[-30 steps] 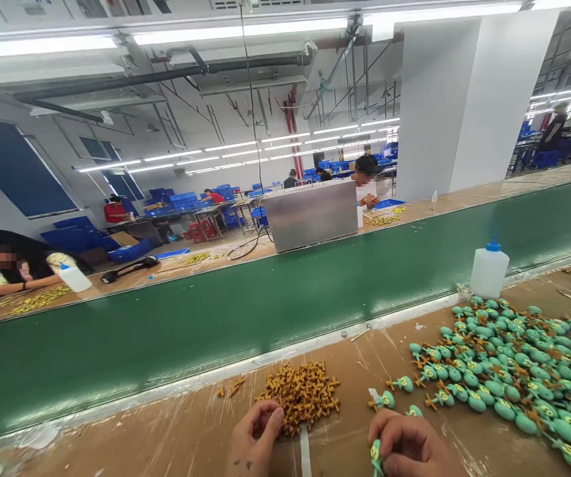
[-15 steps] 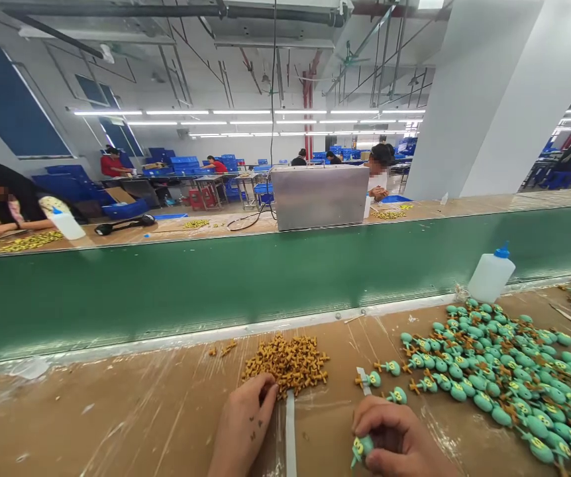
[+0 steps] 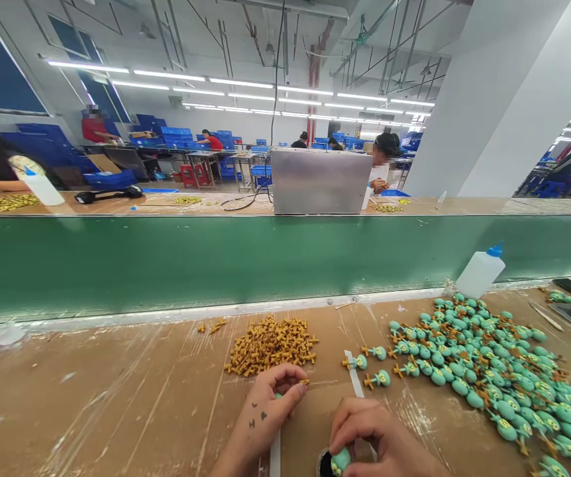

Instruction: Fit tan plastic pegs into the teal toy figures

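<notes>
My left hand (image 3: 266,409) pinches a small brown cross-shaped piece (image 3: 305,381) between thumb and forefinger, just in front of a pile of similar brown pieces (image 3: 271,343). A bit of pale green shows inside that hand, mostly hidden. Between the fingers of my right hand (image 3: 377,434) is a mint-green toy figure head (image 3: 340,460) with yellow eyes. It is at the mouth of a small round container (image 3: 324,462) with a dark inside, cut off by the lower edge. Several joined green-and-brown figures (image 3: 379,378) lie beyond my right hand.
Many finished-looking green figures (image 3: 501,371) spread over the right of the brown table. A white bottle with blue cap (image 3: 481,271) leans near the green conveyor belt (image 3: 191,265). Across the belt stand a metal box (image 3: 321,180) and people seated at work.
My left hand has come away from the brown pile, rightward, with a piece in its pinch. My right hand has shifted left, bringing the green head to the dark container. The view has also shifted.
</notes>
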Demonstrator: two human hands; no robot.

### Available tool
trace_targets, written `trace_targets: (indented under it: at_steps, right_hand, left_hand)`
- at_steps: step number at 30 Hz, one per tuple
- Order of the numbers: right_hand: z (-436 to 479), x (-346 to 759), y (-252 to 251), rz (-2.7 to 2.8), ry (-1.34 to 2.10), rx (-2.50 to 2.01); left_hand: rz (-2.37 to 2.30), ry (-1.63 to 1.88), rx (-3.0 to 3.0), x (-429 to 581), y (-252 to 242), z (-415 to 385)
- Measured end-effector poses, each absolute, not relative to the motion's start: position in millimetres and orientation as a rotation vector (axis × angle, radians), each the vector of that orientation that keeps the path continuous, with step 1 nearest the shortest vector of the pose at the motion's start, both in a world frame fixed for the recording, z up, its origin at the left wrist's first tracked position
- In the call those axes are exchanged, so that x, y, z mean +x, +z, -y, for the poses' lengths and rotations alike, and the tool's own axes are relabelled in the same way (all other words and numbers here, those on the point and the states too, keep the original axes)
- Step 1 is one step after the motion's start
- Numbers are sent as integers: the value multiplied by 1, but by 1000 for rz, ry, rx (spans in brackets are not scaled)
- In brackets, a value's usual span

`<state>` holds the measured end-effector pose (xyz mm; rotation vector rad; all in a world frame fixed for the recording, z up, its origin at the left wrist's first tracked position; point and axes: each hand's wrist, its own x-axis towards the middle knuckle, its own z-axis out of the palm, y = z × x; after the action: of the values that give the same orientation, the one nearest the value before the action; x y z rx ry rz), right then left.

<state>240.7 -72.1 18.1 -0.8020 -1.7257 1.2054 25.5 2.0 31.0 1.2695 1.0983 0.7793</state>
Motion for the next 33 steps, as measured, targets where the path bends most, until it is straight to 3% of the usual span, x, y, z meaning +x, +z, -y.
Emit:
trace_targets:
  at_steps: [9,16,33]
  right_hand:
    - [72,239,10,1600,1177,-787]
    - [62,233,0,1281,945,-733]
    - [57,232,-11,1315,893,-789]
  left_hand:
    - [-1011,755,1165,32,33,4]
    - [-976,722,1110,37,12,6]
    - [-984,733,1061,39,11,13]
